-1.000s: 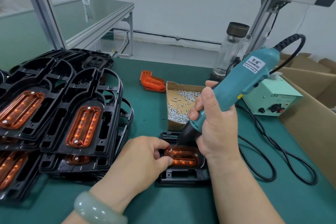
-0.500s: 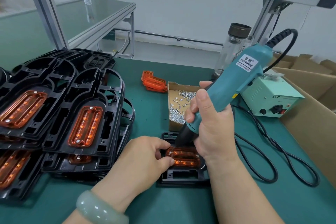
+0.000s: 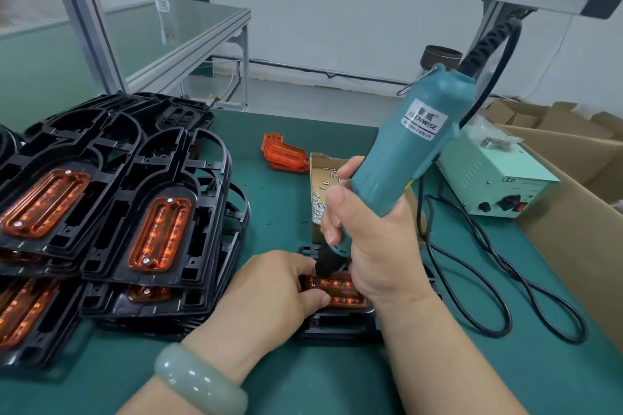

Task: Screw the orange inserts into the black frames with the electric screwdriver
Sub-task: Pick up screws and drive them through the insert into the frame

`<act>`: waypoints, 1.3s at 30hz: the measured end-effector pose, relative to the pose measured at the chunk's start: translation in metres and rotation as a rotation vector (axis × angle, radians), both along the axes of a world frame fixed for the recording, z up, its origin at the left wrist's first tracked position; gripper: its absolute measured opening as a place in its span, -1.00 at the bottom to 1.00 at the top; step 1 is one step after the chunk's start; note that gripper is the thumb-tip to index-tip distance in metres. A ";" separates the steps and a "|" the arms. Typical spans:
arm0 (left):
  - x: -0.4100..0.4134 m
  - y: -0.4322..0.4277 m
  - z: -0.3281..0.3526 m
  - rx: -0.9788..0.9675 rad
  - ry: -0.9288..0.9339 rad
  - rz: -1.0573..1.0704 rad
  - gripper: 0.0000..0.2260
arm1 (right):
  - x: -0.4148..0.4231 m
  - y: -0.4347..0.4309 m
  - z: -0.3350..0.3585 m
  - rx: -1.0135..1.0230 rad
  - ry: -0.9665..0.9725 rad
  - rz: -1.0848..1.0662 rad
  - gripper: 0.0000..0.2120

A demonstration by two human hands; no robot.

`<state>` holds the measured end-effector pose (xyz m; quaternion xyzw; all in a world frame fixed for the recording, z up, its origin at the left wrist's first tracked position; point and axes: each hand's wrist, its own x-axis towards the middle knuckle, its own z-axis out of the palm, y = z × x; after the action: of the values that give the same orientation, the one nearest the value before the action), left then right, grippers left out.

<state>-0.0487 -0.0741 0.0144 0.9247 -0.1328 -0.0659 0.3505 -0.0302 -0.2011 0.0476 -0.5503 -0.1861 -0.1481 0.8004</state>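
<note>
- While the right hand [image 3: 371, 246] grips the electric screwdriver [image 3: 404, 152], fingers wrapped round its teal body, the black tip points down at the left end of the orange insert [image 3: 340, 291]
- the left hand [image 3: 269, 293], fingers curled, pinches that end (insert seated in the black frame [image 3: 340, 323], flat on the worktop [image 3: 438, 381])
- stacked frames [image 3: 151, 229] lie at left
</note>
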 end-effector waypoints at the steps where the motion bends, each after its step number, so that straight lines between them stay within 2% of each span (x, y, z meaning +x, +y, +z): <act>1: 0.000 0.000 0.000 -0.005 -0.004 0.005 -0.86 | 0.000 0.000 -0.001 0.000 0.007 -0.006 -0.80; 3: 0.000 -0.001 -0.001 -0.001 -0.019 0.014 -0.93 | 0.001 -0.001 -0.002 0.009 0.019 -0.015 -0.78; 6: 0.002 -0.001 -0.003 0.008 -0.030 0.005 -0.81 | 0.001 -0.002 -0.002 0.010 0.022 -0.013 -0.80; 12: 0.002 -0.001 -0.001 -0.025 0.016 0.019 -0.80 | 0.002 -0.006 -0.001 0.011 -0.005 0.066 -0.80; 16: 0.001 0.000 -0.001 -0.022 0.021 0.028 -0.71 | 0.002 -0.009 -0.002 0.053 0.010 0.045 -0.81; 30: -0.001 -0.002 0.000 0.009 -0.010 0.043 -0.68 | -0.003 -0.009 -0.005 0.091 -0.029 0.006 -0.83; 35: 0.000 -0.001 -0.001 0.016 -0.027 0.035 -0.67 | -0.002 -0.010 -0.003 0.111 0.003 0.004 -0.70; 39: 0.000 -0.001 -0.001 0.027 -0.033 0.030 -0.65 | -0.002 -0.011 -0.004 0.114 0.018 -0.014 -0.82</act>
<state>-0.0485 -0.0752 0.0131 0.9322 -0.1237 -0.0473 0.3368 -0.0322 -0.2124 0.0438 -0.5064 -0.1662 -0.1590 0.8311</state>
